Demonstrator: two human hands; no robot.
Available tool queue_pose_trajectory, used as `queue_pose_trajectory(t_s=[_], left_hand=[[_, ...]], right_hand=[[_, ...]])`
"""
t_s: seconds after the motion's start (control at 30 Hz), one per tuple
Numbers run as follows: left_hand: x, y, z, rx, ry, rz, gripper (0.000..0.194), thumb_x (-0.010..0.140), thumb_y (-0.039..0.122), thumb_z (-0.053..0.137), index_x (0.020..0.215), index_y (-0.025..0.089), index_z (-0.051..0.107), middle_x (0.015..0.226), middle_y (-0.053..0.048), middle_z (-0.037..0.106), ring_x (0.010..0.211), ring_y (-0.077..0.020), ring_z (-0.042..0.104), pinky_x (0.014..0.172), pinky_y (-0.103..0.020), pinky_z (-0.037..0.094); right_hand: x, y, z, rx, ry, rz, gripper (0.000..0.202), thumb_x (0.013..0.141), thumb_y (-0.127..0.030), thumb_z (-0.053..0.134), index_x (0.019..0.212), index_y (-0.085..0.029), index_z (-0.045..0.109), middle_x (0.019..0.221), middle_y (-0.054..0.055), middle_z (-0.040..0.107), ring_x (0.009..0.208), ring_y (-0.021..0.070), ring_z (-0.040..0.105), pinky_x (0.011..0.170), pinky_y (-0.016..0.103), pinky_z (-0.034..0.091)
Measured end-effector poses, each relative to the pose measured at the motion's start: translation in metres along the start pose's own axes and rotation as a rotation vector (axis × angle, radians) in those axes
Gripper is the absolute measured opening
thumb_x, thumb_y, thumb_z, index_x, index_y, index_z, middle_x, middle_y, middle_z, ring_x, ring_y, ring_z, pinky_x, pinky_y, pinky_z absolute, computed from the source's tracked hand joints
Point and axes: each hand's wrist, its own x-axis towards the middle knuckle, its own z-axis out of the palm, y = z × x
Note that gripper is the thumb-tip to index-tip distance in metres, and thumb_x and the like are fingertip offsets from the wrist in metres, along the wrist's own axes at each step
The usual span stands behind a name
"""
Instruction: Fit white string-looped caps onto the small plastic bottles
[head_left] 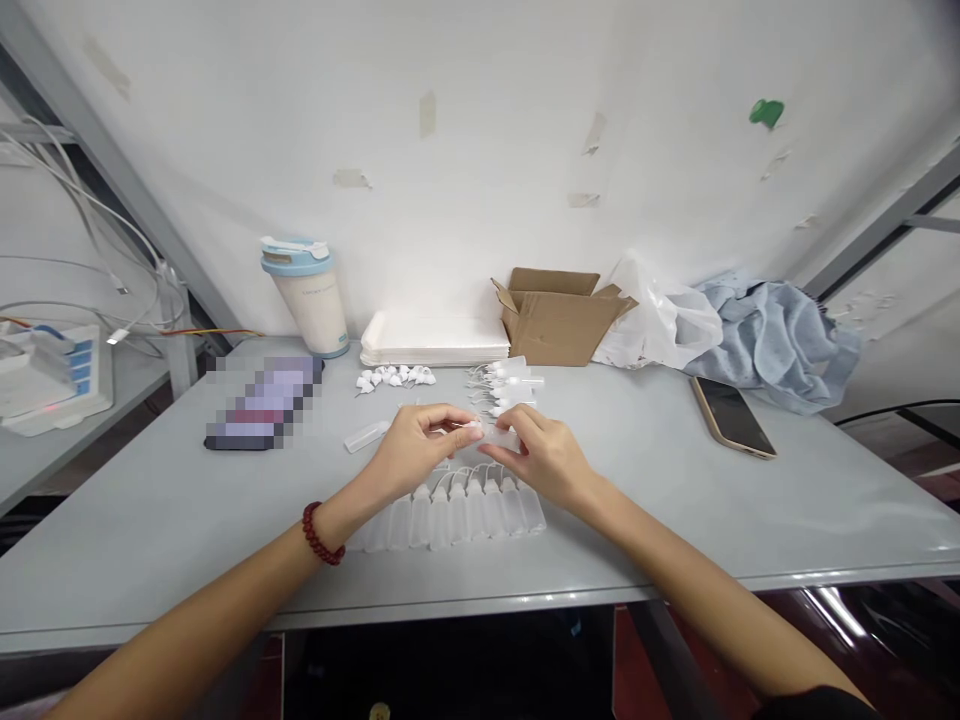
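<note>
Over the middle of the table, my right hand grips a small translucent plastic dropper bottle lying sideways. My left hand pinches a small white cap at the bottle's left end; the fingers partly hide it. Just below my hands is a row of similar translucent bottles, with thin white strap-like loops at their tops. One loose bottle lies left of my left hand. Beyond my hands are a pile of small white caps and several bottles with white tops and thin needle-like tips.
Along the wall stand a blue-lidded cup, a stack of white trays, an open cardboard box, a plastic bag and blue cloth. A phone lies right, a pixelated device left.
</note>
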Motion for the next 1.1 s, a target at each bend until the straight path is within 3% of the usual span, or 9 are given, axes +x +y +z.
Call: queue_pose_trajectory(t_s=[0.23, 0.4, 0.63, 0.77, 0.9, 1.1], left_hand=[[0.002, 0.001, -0.002, -0.058, -0.079, -0.067, 0.027, 0.07, 0.039, 0.071, 0.07, 0.012, 0.066, 0.06, 0.0, 0.061, 0.052, -0.0099, 0.052, 0.053, -0.022, 0.047], [0.003, 0.0, -0.004, -0.06, -0.118, -0.067, 0.023, 0.073, 0.035, 0.069, 0.072, 0.013, 0.067, 0.063, -0.001, 0.063, 0.053, -0.0101, 0.054, 0.055, -0.022, 0.049], [0.0, -0.003, -0.002, 0.078, -0.005, 0.032, 0.016, 0.071, 0.029, 0.07, 0.078, 0.015, 0.073, 0.078, -0.004, 0.071, 0.067, -0.0157, 0.062, 0.061, -0.023, 0.05], [-0.001, -0.005, -0.001, 0.067, 0.003, 0.127, 0.013, 0.071, 0.025, 0.07, 0.08, 0.016, 0.074, 0.083, -0.004, 0.072, 0.076, -0.0178, 0.065, 0.069, -0.024, 0.052], [0.0, -0.004, -0.002, 0.05, 0.005, 0.201, 0.011, 0.07, 0.022, 0.07, 0.079, 0.016, 0.073, 0.085, -0.004, 0.071, 0.078, -0.0176, 0.065, 0.073, -0.025, 0.053], [0.0, -0.003, -0.004, -0.008, -0.083, 0.118, 0.02, 0.072, 0.028, 0.07, 0.087, 0.016, 0.071, 0.093, -0.006, 0.071, 0.083, -0.0197, 0.066, 0.076, -0.027, 0.054]], right_hand=[[-0.001, -0.005, -0.003, -0.233, 0.067, -0.181, 0.012, 0.091, -0.025, 0.051, 0.083, -0.016, 0.051, 0.077, 0.005, 0.063, 0.057, 0.0108, 0.056, 0.042, 0.022, 0.033], [-0.001, -0.006, -0.003, -0.212, 0.077, -0.195, 0.013, 0.091, -0.024, 0.051, 0.081, -0.016, 0.051, 0.078, 0.006, 0.063, 0.059, 0.0113, 0.058, 0.044, 0.022, 0.036], [-0.003, -0.003, 0.004, 0.027, 0.093, -0.075, 0.022, 0.091, -0.035, 0.051, 0.082, -0.015, 0.051, 0.076, 0.006, 0.064, 0.047, 0.0083, 0.05, 0.041, 0.02, 0.036], [-0.001, -0.004, 0.0, 0.252, -0.012, 0.135, 0.027, 0.085, -0.042, 0.057, 0.079, -0.016, 0.052, 0.067, 0.001, 0.061, 0.041, 0.0057, 0.043, 0.041, 0.019, 0.035], [0.003, -0.005, -0.006, 0.446, -0.127, 0.337, 0.029, 0.076, -0.041, 0.068, 0.073, -0.018, 0.052, 0.046, -0.008, 0.045, 0.038, 0.0057, 0.038, 0.039, 0.018, 0.03], [0.002, -0.007, -0.005, 0.375, -0.084, 0.305, 0.028, 0.078, -0.041, 0.066, 0.074, -0.018, 0.051, 0.053, -0.005, 0.052, 0.04, 0.0056, 0.04, 0.041, 0.018, 0.032]])
